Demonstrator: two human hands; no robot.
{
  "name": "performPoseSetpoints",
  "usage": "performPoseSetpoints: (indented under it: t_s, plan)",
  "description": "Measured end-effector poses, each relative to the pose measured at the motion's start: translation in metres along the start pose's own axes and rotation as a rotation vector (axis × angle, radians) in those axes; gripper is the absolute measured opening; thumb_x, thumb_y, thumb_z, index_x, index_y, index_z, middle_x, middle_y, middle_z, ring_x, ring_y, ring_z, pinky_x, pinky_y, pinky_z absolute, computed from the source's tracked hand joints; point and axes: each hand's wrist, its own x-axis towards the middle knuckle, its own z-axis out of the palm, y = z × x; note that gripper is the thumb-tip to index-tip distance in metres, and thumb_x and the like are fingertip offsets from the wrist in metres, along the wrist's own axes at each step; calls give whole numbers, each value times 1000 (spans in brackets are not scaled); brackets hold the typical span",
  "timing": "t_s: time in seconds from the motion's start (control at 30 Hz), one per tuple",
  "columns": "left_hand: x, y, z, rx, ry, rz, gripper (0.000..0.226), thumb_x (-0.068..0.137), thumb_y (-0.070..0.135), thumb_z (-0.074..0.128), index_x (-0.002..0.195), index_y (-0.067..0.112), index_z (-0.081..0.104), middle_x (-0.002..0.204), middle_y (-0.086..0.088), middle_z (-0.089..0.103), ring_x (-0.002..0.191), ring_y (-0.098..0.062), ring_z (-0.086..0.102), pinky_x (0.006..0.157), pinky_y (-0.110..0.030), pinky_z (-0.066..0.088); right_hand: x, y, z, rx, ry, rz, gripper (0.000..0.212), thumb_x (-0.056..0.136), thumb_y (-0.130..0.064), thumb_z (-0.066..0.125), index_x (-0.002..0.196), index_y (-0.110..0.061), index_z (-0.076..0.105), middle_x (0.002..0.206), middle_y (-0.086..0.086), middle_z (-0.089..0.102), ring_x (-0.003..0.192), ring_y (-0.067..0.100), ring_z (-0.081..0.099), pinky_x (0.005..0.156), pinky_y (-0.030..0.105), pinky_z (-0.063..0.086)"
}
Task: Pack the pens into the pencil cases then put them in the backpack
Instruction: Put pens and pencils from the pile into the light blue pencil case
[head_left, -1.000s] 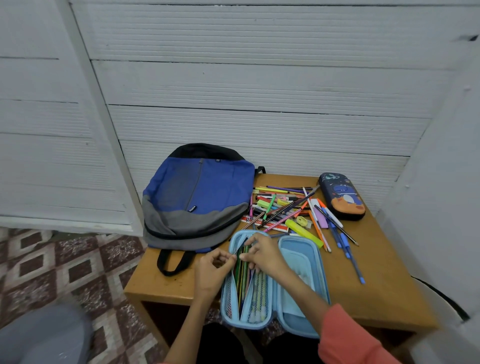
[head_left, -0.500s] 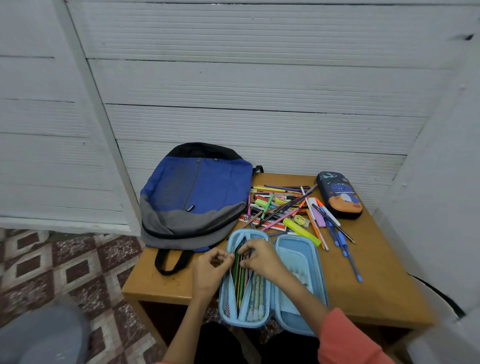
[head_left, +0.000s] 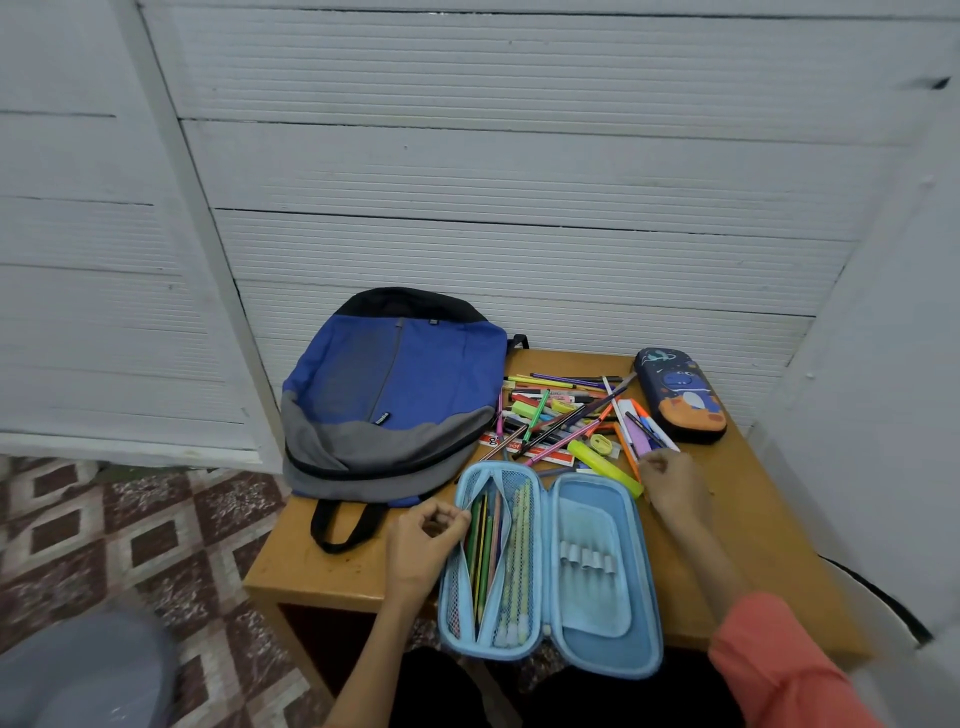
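Note:
A light blue pencil case (head_left: 592, 597) lies open at the table's near edge, with several pencils in its left mesh pocket. My left hand (head_left: 423, 540) pinches the left edge of that pocket and holds it apart. My right hand (head_left: 670, 483) is at the near right edge of the loose pile of pens (head_left: 561, 415), its fingers curled down around pens there. A dark blue and orange pencil case (head_left: 680, 395) lies shut at the back right. The blue and grey backpack (head_left: 389, 405) lies flat on the table's left part, its zip shut.
The small wooden table (head_left: 332, 571) stands against a white slatted wall, with a white wall close on the right. The patterned tile floor (head_left: 130, 545) is on the left. A grey blurred object (head_left: 78, 670) sits at the bottom left.
My right hand left the open case's mesh pocket and moved right and back to the pens at the pile's edge. My left hand stayed on the pocket edge.

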Motion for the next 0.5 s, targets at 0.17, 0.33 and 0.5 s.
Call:
performPoseSetpoints:
  t_s: [0.17,0.33,0.5]
  plan:
    - [0,1,0,-13,-10,-20,16,82,22,74,67,18,69,65,-2,67,67,-23,64,67,-40,54,-4,15,-2,-139,-58,30,13,90,-21,66,78,-18,68,92,13,71,88,32,62,67,32,41]
    - [0,-1,-1,-11,-3,-31,17,81,22,75,65,20,69,64,-2,66,67,-24,64,67,-42,54,0,12,0,-78,-36,75,25,85,-16,68,65,-25,56,93,12,69,90,33,62,68,32,42]
    - [0,2,0,-5,4,-27,16,81,20,75,66,19,69,64,-2,66,66,-21,64,67,-40,54,-5,1,-9,167,186,-37,5,84,-13,69,89,-14,67,88,8,69,77,23,61,59,29,41]
